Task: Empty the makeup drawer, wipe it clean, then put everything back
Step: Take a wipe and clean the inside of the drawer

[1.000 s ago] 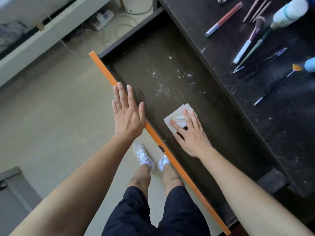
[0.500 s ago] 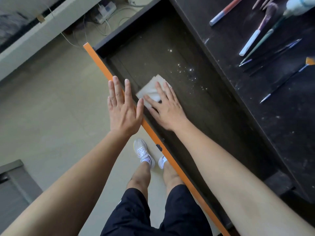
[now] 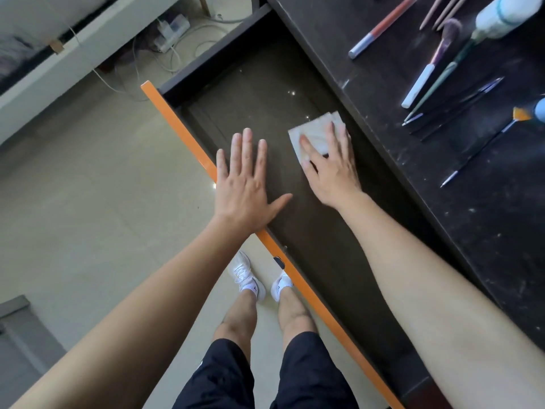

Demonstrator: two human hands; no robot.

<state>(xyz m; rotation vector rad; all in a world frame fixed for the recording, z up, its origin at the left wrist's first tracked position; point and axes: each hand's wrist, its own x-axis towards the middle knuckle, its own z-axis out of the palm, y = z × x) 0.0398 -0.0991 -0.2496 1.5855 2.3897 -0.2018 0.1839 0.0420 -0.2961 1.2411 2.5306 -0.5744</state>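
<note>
The dark bench point(image 3: 486, 231) is seen along the right, flecked with pale specks. An orange-and-silver pencil point(image 3: 383, 26) is laid farthest left; a white-handled brush point(image 3: 429, 67) is set just beside a green-handled brush point(image 3: 439, 82), with thin dark tools point(image 3: 460, 98) below and an orange-tipped brush point(image 3: 479, 151) nearest. Pinkish sticks point(image 3: 430, 12) and a white bottle point(image 3: 504, 16) are cut off at the top.

Soft, diffuse daylight, moderately bright. Pale floor point(image 3: 73, 202) evenly lit, with one small glint just beside the orange drawer front point(image 3: 182, 128). Drawer interior point(image 3: 265, 93) dark and low in contrast, with a few bright specks. Shadows faint, no hard edges. Fingers of the right hand point(image 3: 333, 169) slightly motion-blurred. Bottle point(image 3: 501, 16) at top right soft. Wide-angle stretch: forearms point(image 3: 427, 290) swell toward the lower corners.
</note>
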